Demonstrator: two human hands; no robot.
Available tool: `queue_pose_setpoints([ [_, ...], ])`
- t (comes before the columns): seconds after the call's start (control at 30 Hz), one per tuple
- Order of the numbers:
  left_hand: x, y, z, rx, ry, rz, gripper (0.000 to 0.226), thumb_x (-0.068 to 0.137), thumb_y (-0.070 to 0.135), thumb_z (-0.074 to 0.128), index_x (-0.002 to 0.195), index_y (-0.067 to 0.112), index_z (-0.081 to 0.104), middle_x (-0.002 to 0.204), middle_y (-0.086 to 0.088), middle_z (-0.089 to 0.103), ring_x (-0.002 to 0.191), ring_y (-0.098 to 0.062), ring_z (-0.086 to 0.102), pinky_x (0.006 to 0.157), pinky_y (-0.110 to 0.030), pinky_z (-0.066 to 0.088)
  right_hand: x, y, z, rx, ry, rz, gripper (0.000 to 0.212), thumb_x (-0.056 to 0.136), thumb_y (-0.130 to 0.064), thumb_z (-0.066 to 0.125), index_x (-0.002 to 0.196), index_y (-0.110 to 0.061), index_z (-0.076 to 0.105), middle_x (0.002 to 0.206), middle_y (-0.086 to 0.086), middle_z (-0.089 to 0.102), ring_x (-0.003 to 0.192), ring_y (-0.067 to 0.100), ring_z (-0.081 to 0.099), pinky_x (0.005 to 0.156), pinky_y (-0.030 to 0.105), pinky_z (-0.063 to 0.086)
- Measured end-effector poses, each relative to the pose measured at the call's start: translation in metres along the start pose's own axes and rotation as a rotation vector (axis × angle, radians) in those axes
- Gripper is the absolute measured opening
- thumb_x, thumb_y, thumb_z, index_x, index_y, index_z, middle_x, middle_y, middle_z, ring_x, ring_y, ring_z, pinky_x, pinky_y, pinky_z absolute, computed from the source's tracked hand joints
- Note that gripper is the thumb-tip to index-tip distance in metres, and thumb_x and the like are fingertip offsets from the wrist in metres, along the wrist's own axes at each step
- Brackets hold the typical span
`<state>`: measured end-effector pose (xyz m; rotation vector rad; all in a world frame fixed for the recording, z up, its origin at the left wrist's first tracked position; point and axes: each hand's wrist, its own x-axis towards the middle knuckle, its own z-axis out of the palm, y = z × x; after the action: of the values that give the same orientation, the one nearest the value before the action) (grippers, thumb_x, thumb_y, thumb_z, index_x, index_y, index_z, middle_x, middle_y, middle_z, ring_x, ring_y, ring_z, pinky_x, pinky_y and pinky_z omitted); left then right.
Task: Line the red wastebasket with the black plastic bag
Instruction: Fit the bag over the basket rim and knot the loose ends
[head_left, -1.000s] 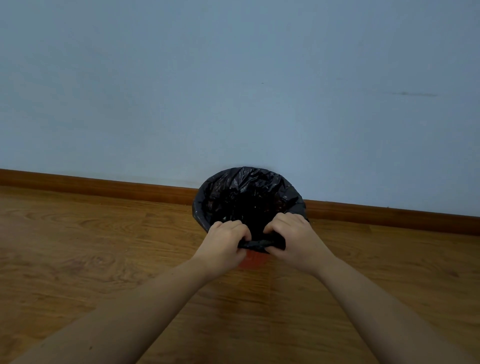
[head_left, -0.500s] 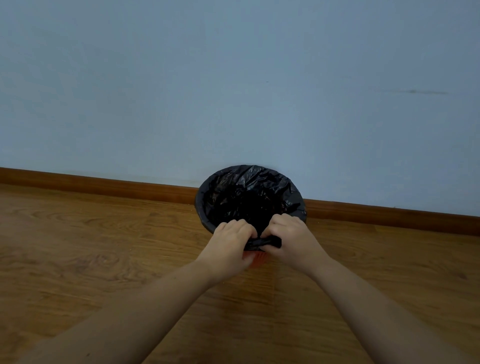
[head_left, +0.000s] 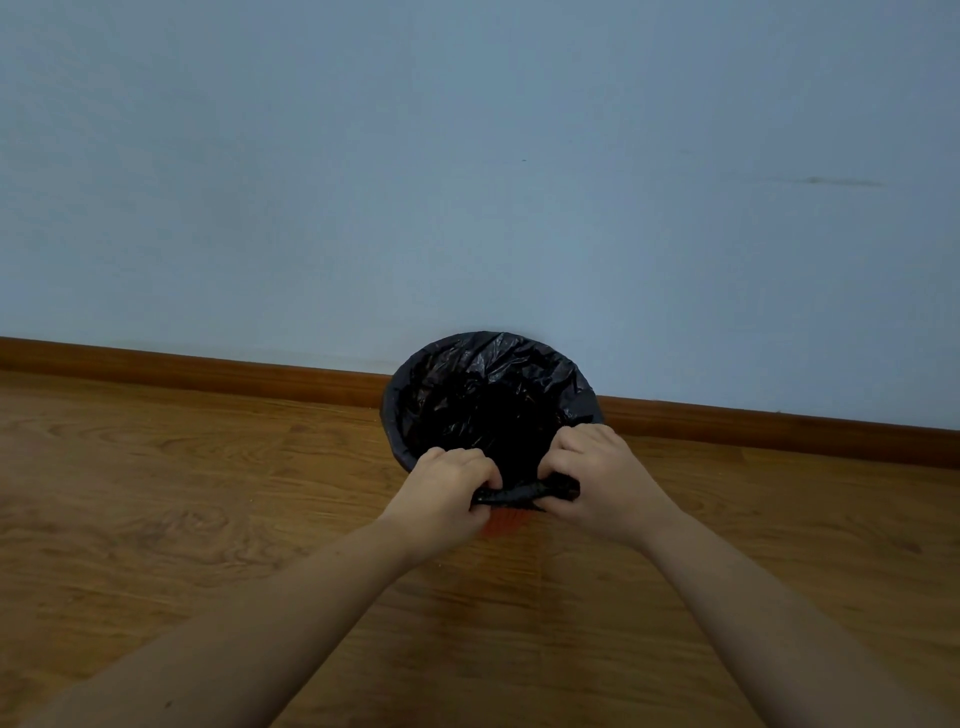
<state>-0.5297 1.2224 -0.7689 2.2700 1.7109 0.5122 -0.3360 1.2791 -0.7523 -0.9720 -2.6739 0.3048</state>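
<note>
Left hand: the left hand was curled tight, fingers pinching the near edge of the bag where it was bunched into a dark roll.
Right hand: the right hand was likewise closed, gripping the other end of that same roll, just beside the left hand.
Writing: no brand, label or lettering could be read anywhere.
Bag: it lay spread inside the basket, its crinkled plastic folded over the far and side rim; the near edge sat gathered between both hands.
Basket: only a small red patch showed, below the roll and between the wrists; it stood on the floor against the wall.
</note>
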Motion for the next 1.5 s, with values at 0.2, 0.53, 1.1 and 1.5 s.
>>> queue_pose_setpoints([
  [0.2,-0.002,-0.009,-0.005,0.074,-0.028,0.023,0.023,0.080,0.014,0.053,0.101,0.019,0.059,0.102,0.005,0.061,0.098,-0.012,0.052,0.080,-0.022,0.025,0.005,0.000,0.009,0.021,-0.062,0.023,0.021,0.075,-0.037,0.070,0.087,-0.020,0.070,0.088,-0.001,0.062,0.088,0.017,0.055,0.099,0.033,0.027],
  [0.53,0.003,0.002,0.000,0.065,0.044,0.064,0.016,0.084,0.019,0.054,0.099,0.020,0.058,0.099,0.004,0.055,0.095,-0.013,0.048,0.077,-0.019,0.023,0.007,-0.006,0.015,0.085,-0.020,0.053,0.025,0.076,-0.037,0.069,0.091,-0.017,0.067,0.091,-0.001,0.062,0.089,0.017,0.053,0.092,0.030,0.032],
  [1.1,0.000,-0.017,-0.009,0.064,0.058,0.017,0.023,0.081,0.003,0.052,0.100,0.013,0.061,0.097,-0.002,0.062,0.092,-0.018,0.054,0.083,-0.026,0.038,-0.006,0.001,-0.007,0.157,0.088,0.029,0.009,0.071,-0.011,0.074,0.079,-0.015,0.071,0.081,-0.002,0.058,0.079,0.013,0.051,0.070,0.024,0.046],
  [1.5,-0.001,-0.019,-0.013,0.054,0.051,0.003,0.025,0.078,0.001,0.052,0.098,0.012,0.062,0.096,-0.003,0.063,0.091,-0.020,0.055,0.082,-0.028,0.040,-0.015,0.001,-0.005,0.091,-0.016,0.025,0.031,0.072,-0.045,0.069,0.087,-0.018,0.070,0.079,-0.007,0.045,0.076,0.009,0.041,0.066,0.020,0.039],
])
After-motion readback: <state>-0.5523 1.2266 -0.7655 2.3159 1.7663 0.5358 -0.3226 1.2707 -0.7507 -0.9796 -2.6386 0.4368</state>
